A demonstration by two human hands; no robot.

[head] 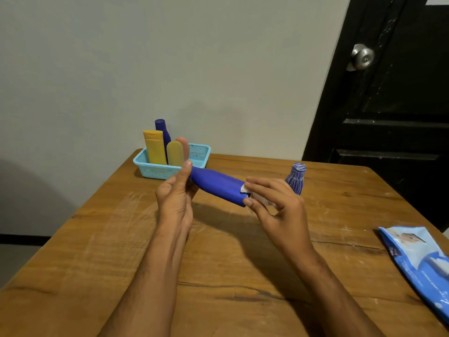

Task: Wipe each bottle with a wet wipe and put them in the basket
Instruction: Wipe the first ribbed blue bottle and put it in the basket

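1. At the far left corner of the brown wooden table sat a light blue perforated plastic basket, close to the pale wall.
2. Four bottles stood upright in the basket: a tall yellow-orange bottle, a dark blue bottle with a round cap behind it, a shorter pale yellow bottle, and a pinkish bottle just behind that one.
3. The left hand was raised above the table in front of the basket, its thumb and fingers closed round the narrow end of a smooth blue plastic bottle.
4. The blue bottle was held in the air, clear of the tabletop. Its long axis ran nearly level, from upper left down to lower right; the tapered end pointed left toward the basket, the broad end pointed right.
5. The right hand met the broad end, its fingertips pinching a small folded white wet wipe against the bottle's surface; the other fingers were loosely spread.
6. Behind the right hand stood a small blue bottle with white stripes, upright on the table, apart from the basket.
7. At the right edge of the table lay a flat blue pack of wipes.
8. A black door with a silver round knob stood behind the table, at right.
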